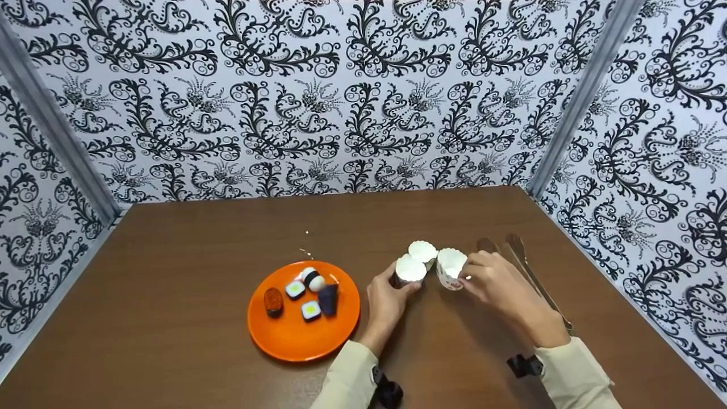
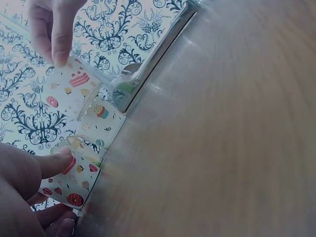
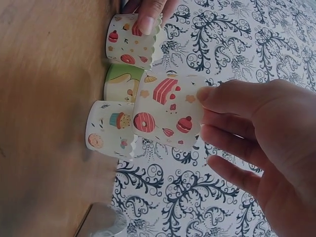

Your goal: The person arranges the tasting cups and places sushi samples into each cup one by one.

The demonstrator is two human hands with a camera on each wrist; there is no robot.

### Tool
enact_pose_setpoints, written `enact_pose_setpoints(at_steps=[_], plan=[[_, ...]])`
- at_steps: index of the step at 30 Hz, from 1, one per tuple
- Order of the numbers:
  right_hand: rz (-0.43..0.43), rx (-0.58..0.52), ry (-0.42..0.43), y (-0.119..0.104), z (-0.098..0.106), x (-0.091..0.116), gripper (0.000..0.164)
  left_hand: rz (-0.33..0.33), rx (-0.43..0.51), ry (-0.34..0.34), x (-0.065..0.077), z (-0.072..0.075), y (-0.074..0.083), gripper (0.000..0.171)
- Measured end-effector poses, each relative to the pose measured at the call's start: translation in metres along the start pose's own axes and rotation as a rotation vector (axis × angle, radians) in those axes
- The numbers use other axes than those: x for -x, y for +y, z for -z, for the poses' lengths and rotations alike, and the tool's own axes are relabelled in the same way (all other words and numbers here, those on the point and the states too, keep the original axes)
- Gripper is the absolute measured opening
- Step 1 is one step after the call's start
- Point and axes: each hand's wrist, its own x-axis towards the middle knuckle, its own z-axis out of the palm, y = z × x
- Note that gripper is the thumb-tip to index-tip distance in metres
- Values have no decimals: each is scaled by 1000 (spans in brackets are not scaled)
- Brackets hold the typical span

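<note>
My left hand (image 1: 387,298) grips a paper baking cup (image 2: 74,182) printed with sweets, its thumb on the outer side and its opening upward. With thumb and fingertips, my right hand (image 1: 497,281) pinches the scalloped rim of another baking cup (image 3: 168,111), printed with cake and doughnuts. This cup is held higher than a standing cup with a cupcake print (image 3: 109,126) and overlaps it in the right wrist view. A green baking cup (image 3: 121,84) stands behind, between the left hand's cup and the cupcake one, partly hidden.
Left of the hands lies an orange plate (image 1: 284,346) bearing several sushi pieces (image 1: 311,311). Metal tongs (image 1: 539,284) lie on the brown table (image 1: 187,255) beyond the right hand, partly covered by it. Patterned walls (image 1: 363,113) enclose the back and sides.
</note>
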Motion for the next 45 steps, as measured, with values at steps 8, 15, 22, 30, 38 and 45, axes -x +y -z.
enact_pose_setpoints(at_steps=[8,15,22,30,38,45], plan=[[29,6,34,0,0,1,19,11,2,-2,0,0,1,57],[36,9,44,-3,0,1,22,7,7,-14,0,1,1,58],[17,6,0,-6,-2,4,21,14,7,-9,-1,1,1,58],[-18,6,-60,-5,-7,12,22,14,10,-2,1,1,2,57],[-25,-8,-97,-4,-10,19,20,9,8,-2,1,1,2,56],[-32,-10,-138,-7,-8,21,18,-2,18,-9,0,1,1,56]])
